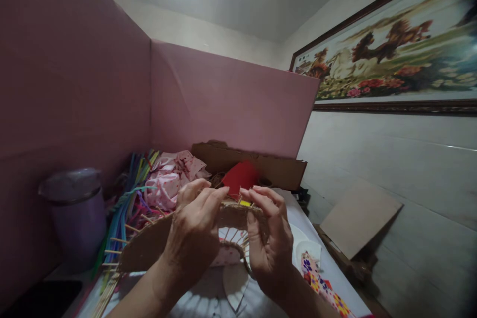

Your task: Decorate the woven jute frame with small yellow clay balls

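Head view: your left hand (196, 226) and right hand (271, 238) pinch the cardboard (145, 247) along its upper edge; sticks (119, 240) already line it, left of your hands; what remains doesn't show.

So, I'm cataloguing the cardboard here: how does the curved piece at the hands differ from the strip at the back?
The curved cardboard bends into an arch; the back strip runs nearly straight. Thin sticks poke from the curved cardboard, while none show on the back strip. The left hand and right hand are on the curved cardboard; neither touches the back strip. Both pieces are brown.
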Tool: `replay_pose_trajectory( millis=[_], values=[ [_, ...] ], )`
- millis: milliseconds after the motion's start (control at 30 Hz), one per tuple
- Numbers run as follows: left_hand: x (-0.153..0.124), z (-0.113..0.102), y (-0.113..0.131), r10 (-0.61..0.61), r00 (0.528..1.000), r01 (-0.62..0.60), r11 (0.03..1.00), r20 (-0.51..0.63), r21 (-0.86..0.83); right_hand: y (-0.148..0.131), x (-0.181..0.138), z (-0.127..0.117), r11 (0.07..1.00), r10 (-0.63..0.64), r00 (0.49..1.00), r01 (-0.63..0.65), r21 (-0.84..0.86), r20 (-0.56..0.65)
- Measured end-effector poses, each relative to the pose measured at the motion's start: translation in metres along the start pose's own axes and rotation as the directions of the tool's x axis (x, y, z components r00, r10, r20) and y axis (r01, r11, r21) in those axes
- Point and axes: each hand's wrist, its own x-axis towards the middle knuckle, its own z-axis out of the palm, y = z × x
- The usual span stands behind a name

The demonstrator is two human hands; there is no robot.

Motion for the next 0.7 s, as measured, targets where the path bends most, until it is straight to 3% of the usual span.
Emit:
replay_pose_trajectory(
  millis=[200, 567, 700],
  values=[
    [-0.0009, -0.0014, 0.0029, 0.0, 1.0, 0.001, 1.0, 0.021, -0.027, -0.0037, 0.0006, 0.0006, 0.999, -0.048, 0.994, 0.049, -0.004, 0.103],
    [-0.0006, 0.0012, 0.0008, -0.043, 0.995, 0.053, 0.992, 0.089, -0.113, -0.0046, -0.0004, -0.0013, 0.985, -0.143, 0.986, 0.15, -0.083, 0.085],
    [-0.0007, 0.0014, 0.002, -0.043, 0.995, 0.05, 0.995, 0.087, -0.09, -0.0074, 0.004, -0.0018, 0.983, -0.169, 0.986, 0.168, -0.077, 0.0]
  ],
)
